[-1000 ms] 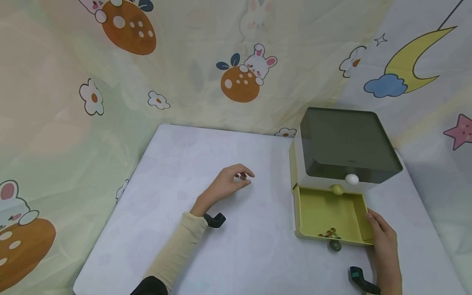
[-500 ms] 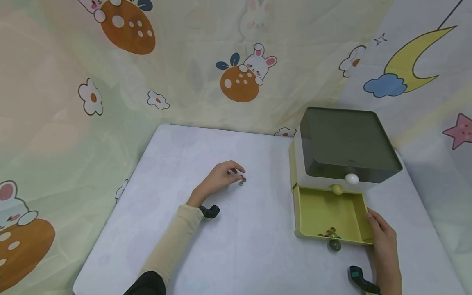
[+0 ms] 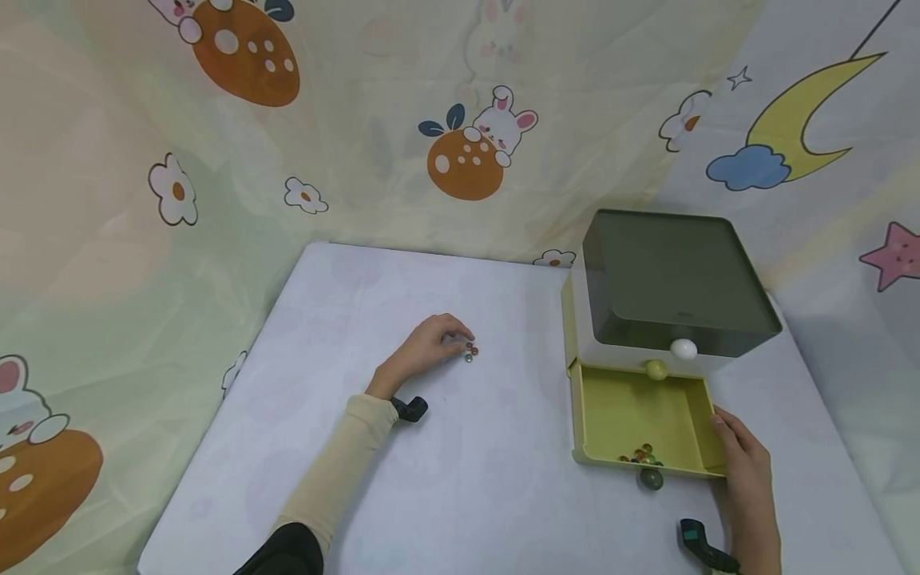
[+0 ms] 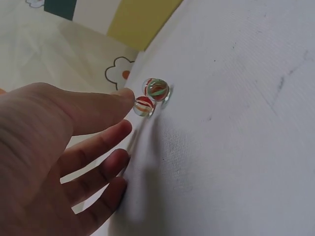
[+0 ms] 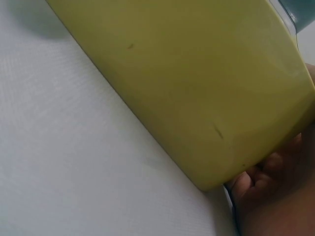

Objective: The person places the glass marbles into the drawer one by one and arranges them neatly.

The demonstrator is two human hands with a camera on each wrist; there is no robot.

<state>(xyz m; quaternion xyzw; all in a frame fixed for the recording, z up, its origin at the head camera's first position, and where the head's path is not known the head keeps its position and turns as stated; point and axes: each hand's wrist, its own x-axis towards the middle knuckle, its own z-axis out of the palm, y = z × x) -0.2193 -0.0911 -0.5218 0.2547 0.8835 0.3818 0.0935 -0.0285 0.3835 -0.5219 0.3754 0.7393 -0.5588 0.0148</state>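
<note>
On the white tabletop lies a small cluster of glass marbles, clear with red and green swirls in the left wrist view. My left hand is right beside them, its thumb tip at the red-striped marble and its other fingers loosely bent below. Nothing shows gripped between them. A yellow drawer is pulled out of a small cabinet, with several marbles near its front wall. My right hand holds the drawer's right front corner, thumb on the side rim; in the right wrist view the drawer's wall partly hides its fingers.
The cabinet has a dark green top and stands at the right of the table. White and yellow round knobs sit above the drawer, and a dark knob is on its front. A patterned cloth hangs behind.
My left hand has drawn back to the left, so the marbles it partly covered now show beside its fingertips. The right hand and drawer have stayed in place.
</note>
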